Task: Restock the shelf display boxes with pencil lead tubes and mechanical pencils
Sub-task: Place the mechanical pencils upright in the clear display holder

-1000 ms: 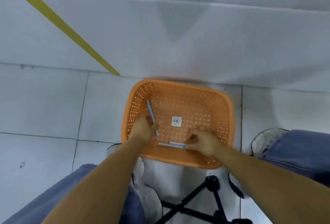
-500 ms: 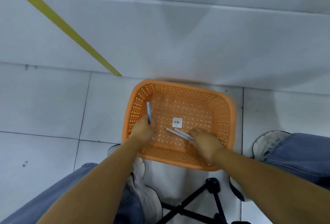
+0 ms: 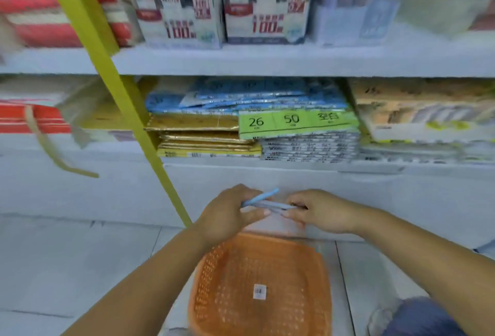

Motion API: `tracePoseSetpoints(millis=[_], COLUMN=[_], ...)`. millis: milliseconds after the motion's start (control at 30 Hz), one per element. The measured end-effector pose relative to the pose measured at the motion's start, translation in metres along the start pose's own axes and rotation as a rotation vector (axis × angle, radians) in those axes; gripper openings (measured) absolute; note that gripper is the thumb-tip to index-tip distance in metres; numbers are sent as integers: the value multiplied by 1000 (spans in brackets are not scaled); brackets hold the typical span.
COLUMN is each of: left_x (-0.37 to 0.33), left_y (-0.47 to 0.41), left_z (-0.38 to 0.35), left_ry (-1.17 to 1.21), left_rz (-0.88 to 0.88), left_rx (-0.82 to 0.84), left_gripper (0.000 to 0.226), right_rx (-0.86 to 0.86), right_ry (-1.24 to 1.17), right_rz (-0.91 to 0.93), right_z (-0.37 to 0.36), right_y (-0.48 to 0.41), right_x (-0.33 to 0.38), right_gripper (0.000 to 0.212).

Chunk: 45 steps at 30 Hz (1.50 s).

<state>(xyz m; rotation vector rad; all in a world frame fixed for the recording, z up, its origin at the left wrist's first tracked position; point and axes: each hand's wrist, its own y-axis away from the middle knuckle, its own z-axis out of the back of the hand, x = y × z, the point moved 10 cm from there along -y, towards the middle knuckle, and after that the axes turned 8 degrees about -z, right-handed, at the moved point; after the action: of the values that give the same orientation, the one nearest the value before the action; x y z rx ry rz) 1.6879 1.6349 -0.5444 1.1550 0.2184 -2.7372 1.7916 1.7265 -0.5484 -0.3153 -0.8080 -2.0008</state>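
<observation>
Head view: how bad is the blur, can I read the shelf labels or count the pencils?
Head view: motion-smeared throughout; the green label reads 26 and 50, small print on the top-shelf boxes is illegible; the pencils held between left hand and right hand blur together, count unclear.

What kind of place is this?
Probably a stationery shop aisle: white shelves packed with boxed goods, a green label reading 26 and 50, an orange basket on the tiled floor.

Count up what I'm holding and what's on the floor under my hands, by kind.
Slim pale-blue mechanical pencils: 3, blurred
Orange perforated plastic basket: 1
Small white sticker inside the basket: 1
Total: 5
</observation>
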Motion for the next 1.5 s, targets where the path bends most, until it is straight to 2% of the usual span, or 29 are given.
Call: tracePoseSetpoints(millis=[133, 200, 233, 300, 400, 467, 533, 600, 700, 800, 867, 1033, 1233, 1333, 1500], left_x=[-64, -92, -105, -128, -153, -167, -174, -178, -182, -186, -190, -194, -193, -193, -193], left_y=[-14, -20, -22, -24, -29, -34, -39, -43, -52, -61, -67, -83, -96, -101, -104], left_z=[49, 73, 84, 103, 124, 132, 134, 131, 137, 154, 160, 170, 174, 172, 171], left_ry=[-212, -306, -317, -269, -56, 65, 112, 169, 256, 356, 412, 515, 608, 624, 646], left_rz=[-38, -39, -37, -24, -18, -31, -38, -54, -67, -55, -64, -88, -115, -114, -128], left_rx=[30, 0, -17, -38, -102, -160, -196, -214, -296, -446, -507, -606, -650, -645, -637], left_gripper=[9, 18, 22, 28, 28, 29, 29, 29, 28, 34, 37, 35, 28, 28, 24], right_rx=[-113, -188, -230, -322, -447, -485, -531, -709, -1104, -1266, -1274, -1231, -1180, -1139, -1165], right_ry=[-98, -218, -300, -467, -787, -1025, -1150, -1082, -904, -605, -432, -224, 98, 82, 20], right_rz=[83, 137, 156, 194, 299, 372, 428, 420, 466, 562, 555, 502, 334, 317, 339], right_z=[79, 115, 133, 171, 218, 233, 239, 251, 292, 330, 344, 365, 367, 364, 366], right_y=[51, 74, 84, 106, 133, 143, 149, 160, 203, 234, 232, 208, 164, 150, 151], right_x=[36, 51, 55, 60, 63, 64, 66, 63, 61, 87, 103, 124, 131, 128, 129], right_gripper=[16, 7, 10, 13, 8, 11, 15, 14, 15, 22, 21, 18, 20, 19, 15])
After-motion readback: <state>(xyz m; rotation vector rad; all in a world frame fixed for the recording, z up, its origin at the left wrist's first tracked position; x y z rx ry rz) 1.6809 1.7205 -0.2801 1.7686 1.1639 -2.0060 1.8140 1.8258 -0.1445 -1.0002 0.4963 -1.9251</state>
